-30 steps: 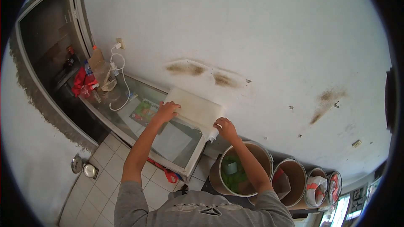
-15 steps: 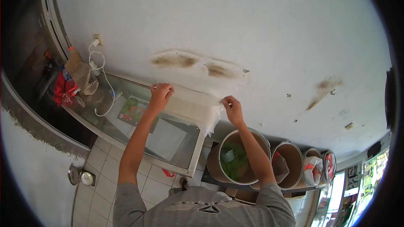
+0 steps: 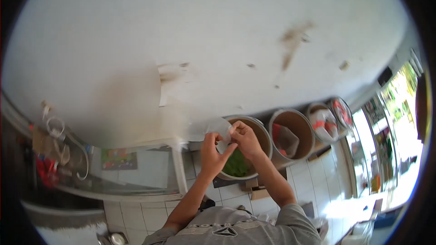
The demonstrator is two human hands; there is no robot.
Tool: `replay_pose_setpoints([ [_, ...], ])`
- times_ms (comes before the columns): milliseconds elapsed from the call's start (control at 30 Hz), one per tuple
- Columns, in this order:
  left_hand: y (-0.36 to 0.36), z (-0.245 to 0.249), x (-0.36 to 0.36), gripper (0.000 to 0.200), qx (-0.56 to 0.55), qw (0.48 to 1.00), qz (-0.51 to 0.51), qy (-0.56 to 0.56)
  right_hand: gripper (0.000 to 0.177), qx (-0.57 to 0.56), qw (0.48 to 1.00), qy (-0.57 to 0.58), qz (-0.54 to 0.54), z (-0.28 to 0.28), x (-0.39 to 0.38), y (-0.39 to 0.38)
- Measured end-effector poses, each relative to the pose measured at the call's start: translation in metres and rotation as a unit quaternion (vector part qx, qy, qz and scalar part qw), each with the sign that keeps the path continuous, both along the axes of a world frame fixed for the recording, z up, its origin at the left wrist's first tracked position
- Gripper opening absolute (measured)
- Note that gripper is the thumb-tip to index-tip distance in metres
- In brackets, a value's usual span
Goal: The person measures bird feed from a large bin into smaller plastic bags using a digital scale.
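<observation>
A translucent plastic sheet (image 3: 219, 128) hangs between my hands. My left hand (image 3: 212, 153) pinches its lower edge, thumb pointing right. Close beside it, my right hand (image 3: 244, 137) has its fingers pressed together on the same sheet at its right side. Both hands are over a round drum (image 3: 268, 147) with green leafy-looking material (image 3: 236, 163) inside. Left of my hands, a stack of pale sheets (image 3: 150, 129), blurred by motion, rests on the glass display case (image 3: 141, 168).
More brown drums (image 3: 313, 143) stand in a row along the wall, with plastic bags (image 3: 324, 124) in some. A white cable (image 3: 86, 159) and a red bag (image 3: 47, 172) lie at the case's left end. White floor tiles (image 3: 236, 193) stretch below.
My view has turned to the right. My hands have moved off the stack on the case and come close together over the drum, with the plastic sheet between them.
</observation>
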State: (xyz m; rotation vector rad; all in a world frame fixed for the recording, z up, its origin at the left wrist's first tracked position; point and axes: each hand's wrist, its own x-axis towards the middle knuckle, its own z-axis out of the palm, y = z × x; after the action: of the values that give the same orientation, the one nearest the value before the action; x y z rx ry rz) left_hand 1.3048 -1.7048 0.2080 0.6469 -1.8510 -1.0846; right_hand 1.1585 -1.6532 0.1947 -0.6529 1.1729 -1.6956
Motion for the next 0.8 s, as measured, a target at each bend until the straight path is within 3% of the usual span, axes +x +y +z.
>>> replay_pose_setpoints([
  [67,0.017,-0.005,-0.021,0.031,0.005,0.998,-0.057,-0.02,0.016,-0.026,0.999,-0.025,-0.017,0.002,-0.006,0.041],
  [133,0.034,-0.007,-0.042,0.023,0.129,0.967,-0.217,-0.046,0.025,-0.009,0.997,-0.05,-0.066,0.008,-0.018,0.082],
  [200,0.054,-0.014,-0.063,0.019,0.065,0.962,-0.262,-0.042,0.033,0.004,0.992,-0.004,-0.126,0.01,-0.032,0.122],
  [233,0.064,-0.017,-0.074,0.019,0.078,0.955,-0.283,-0.044,0.036,0.023,0.981,0.113,-0.153,0.007,-0.043,0.144],
  [267,0.075,-0.022,-0.085,0.018,0.091,0.948,-0.3,-0.046,0.036,0.025,0.979,0.112,-0.169,0.007,-0.052,0.168],
  [300,0.088,-0.022,-0.098,0.018,0.098,0.945,-0.312,-0.029,0.039,0.063,0.961,0.208,-0.174,0.009,-0.059,0.19],
  [367,0.117,-0.02,-0.119,0.017,0.093,0.937,-0.331,-0.057,0.041,0.126,0.895,0.38,-0.199,0.013,-0.066,0.232],
  [400,0.133,-0.016,-0.129,0.017,0.088,0.934,-0.338,-0.082,0.041,0.13,0.892,0.378,-0.21,0.011,-0.069,0.252],
  [467,0.167,-0.017,-0.148,0.018,0.053,0.927,-0.355,-0.11,0.035,0.191,0.823,0.496,-0.199,0.005,-0.075,0.291],
  [500,0.184,-0.021,-0.157,0.017,0.001,0.917,-0.378,-0.129,0.025,0.223,0.805,0.497,-0.233,-0.001,-0.077,0.309],
  [633,0.252,-0.032,-0.178,0.021,-0.148,0.863,-0.423,-0.233,0.019,0.335,0.76,0.452,-0.325,-0.012,-0.09,0.38],
  [667,0.266,-0.038,-0.184,0.024,-0.171,0.859,-0.424,-0.232,0.019,0.341,0.759,0.444,-0.331,-0.015,-0.092,0.398],
  [733,0.292,-0.052,-0.193,0.025,-0.205,0.855,-0.416,-0.234,0.02,0.354,0.699,0.468,-0.409,-0.021,-0.094,0.434],
  [800,0.315,-0.061,-0.203,0.024,-0.193,0.857,-0.419,-0.231,0.02,0.378,0.689,0.446,-0.429,-0.022,-0.093,0.473],
])
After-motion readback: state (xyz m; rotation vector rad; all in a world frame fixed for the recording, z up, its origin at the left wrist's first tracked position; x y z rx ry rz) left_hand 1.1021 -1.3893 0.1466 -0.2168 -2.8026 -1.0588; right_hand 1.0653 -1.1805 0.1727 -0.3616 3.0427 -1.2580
